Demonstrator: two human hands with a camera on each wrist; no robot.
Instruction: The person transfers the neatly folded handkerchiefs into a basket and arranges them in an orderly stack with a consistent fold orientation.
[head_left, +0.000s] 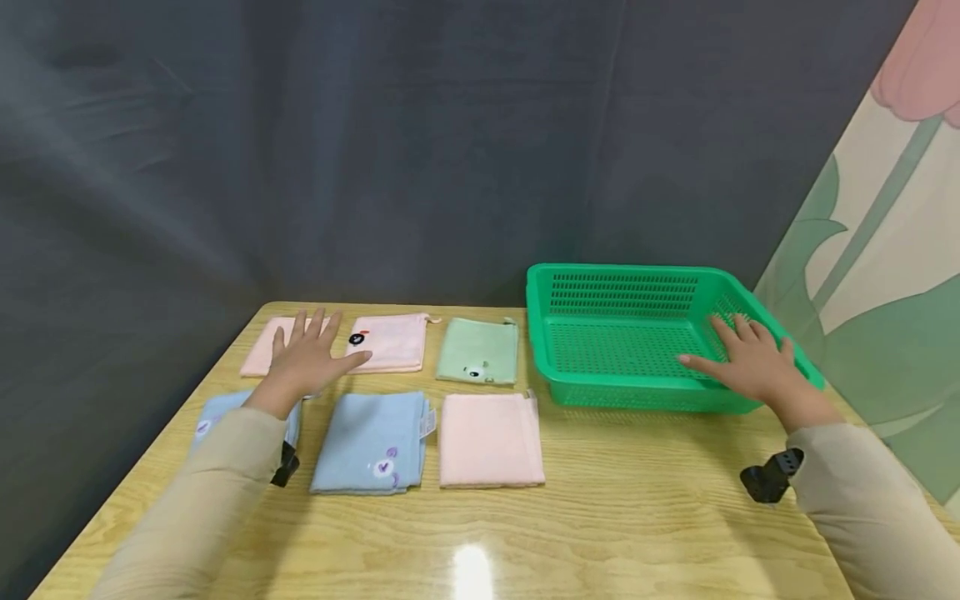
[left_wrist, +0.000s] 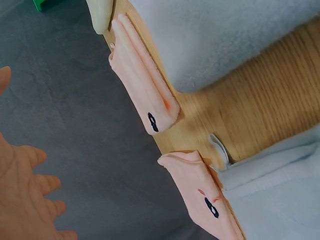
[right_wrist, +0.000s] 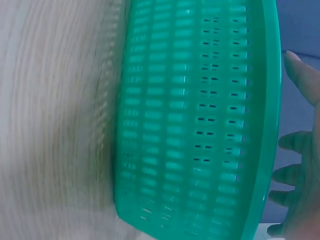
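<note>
My left hand (head_left: 306,365), fingers spread, hovers above the folded towels on the left. Partly hidden beneath it are a pink towel (head_left: 262,350) at the back and a blue towel (head_left: 219,408) in front. Beside it lies a second pink towel (head_left: 393,342) with a dark embroidered face, also seen in the left wrist view as a pink towel (left_wrist: 142,75). Over the right end of a green plastic basket (head_left: 630,396) my right hand (head_left: 753,362) is held with spread fingers, gripping nothing. In the right wrist view its fingers (right_wrist: 292,175) appear beyond the basket rim.
A green towel (head_left: 477,350) lies left of the basket. In the front row are another blue towel (head_left: 367,442) and a plain pink towel (head_left: 491,442). The wooden table (head_left: 600,517) ends at a dark curtain (head_left: 420,150); a flower-patterned wall (head_left: 885,275) stands right.
</note>
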